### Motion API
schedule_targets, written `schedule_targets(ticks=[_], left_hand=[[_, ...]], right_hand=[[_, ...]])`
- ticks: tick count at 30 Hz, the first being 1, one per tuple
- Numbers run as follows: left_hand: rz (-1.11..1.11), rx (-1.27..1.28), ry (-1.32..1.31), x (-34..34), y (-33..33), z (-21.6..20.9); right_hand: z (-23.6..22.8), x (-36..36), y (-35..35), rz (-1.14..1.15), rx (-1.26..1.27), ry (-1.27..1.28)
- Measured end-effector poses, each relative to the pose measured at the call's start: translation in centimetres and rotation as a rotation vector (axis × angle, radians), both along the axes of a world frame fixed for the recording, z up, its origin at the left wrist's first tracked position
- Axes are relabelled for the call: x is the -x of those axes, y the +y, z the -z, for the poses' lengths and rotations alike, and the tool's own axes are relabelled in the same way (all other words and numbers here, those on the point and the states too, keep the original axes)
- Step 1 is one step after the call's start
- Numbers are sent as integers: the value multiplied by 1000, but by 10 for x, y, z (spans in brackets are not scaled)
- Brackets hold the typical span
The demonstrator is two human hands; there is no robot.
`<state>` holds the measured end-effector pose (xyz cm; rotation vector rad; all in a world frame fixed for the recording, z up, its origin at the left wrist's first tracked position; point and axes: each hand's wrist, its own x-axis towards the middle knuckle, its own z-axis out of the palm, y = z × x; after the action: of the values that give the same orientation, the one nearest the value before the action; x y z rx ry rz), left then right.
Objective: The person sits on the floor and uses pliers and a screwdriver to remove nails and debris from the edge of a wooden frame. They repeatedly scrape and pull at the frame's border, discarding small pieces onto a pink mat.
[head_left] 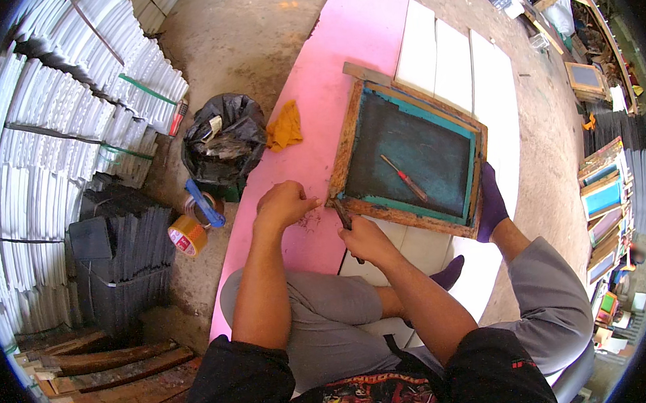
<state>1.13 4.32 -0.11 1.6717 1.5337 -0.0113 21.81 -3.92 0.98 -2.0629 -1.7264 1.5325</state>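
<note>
Frame [406, 216] laid across pink board [332, 58] and white panels [454, 65]; dark tool [343, 215] gripped in right hand [369, 239] at frame's near-left corner; left hand [286, 204] curled beside it, any hold indiscernible; corner apparently being worked over; firm bracing probably called for next

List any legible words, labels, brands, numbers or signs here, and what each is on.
Wording not copied; locations only.
Black T-shirt front: lettering in a multicoloured print.
Black right sleeve: red marks, too small to read.
Orange tape roll: label printing, too small to read.
Wooden-framed screen, red-handled screwdriver: no readable text.
</note>
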Motion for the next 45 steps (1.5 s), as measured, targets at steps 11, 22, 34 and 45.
schedule_targets(ticks=[11, 22, 34, 45], left_hand=[[-12, 39, -18, -2, 0, -12], [-15, 46, 6, -12, 0, -18], [-14, 56, -8, -12, -1, -16], [-8, 23, -82, -4, 0, -4]], right_hand=[[-35, 17, 20, 9, 250, -126], [0, 25, -2, 122, 39, -253], [1, 34, -7, 202, 38, -289], [18, 37, -22, 214, -99, -345]])
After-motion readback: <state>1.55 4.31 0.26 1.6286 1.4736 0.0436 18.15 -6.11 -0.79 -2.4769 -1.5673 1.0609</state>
